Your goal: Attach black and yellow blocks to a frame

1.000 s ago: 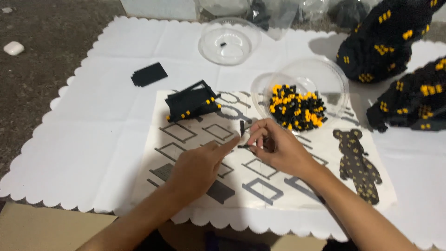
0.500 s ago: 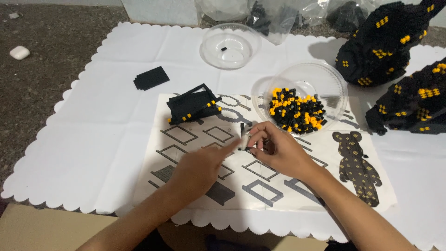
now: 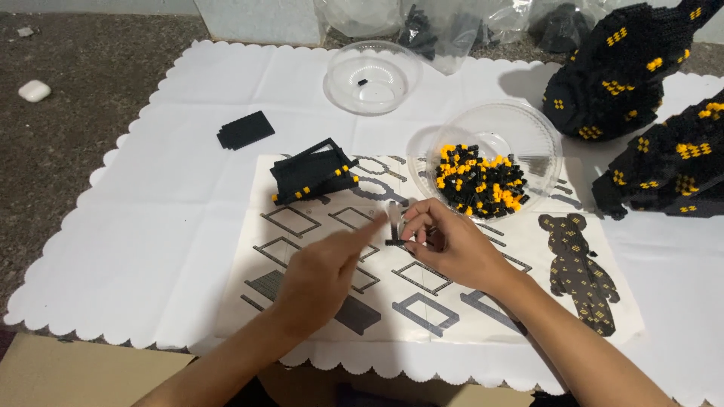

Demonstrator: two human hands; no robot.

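Centrally, over a printed instruction sheet [image 3: 452,316] spread on a white scalloped cloth [image 3: 151,226], a person's two bare hands meet on a small black strip of building blocks [image 3: 395,241]. The right hand [image 3: 445,245] pinches the strip between thumb and curled fingers, with the strip's long axis running roughly left to right and its free end pointing toward the left hand [image 3: 320,275]. That left hand is loosely closed, its forefinger stretched out so the tip reaches the strip's end; a small pale tool [image 3: 393,212] stands up just above the strip, though how it is held cannot be told. Just beyond the hands sits a clear bowl [image 3: 528,128] heaped with black and yellow blocks [image 3: 479,181], close beside the right hand's knuckles. To the left of it lies a partly built black frame with yellow studs [image 3: 313,173], and farther left a flat black plate [image 3: 245,130]. A second clear bowl [image 3: 373,75], nearly empty, stands well behind. Two large black block figures [image 3: 641,98] with yellow spots fill the right edge, and a bear picture [image 3: 577,271] marks the sheet near the right forearm.
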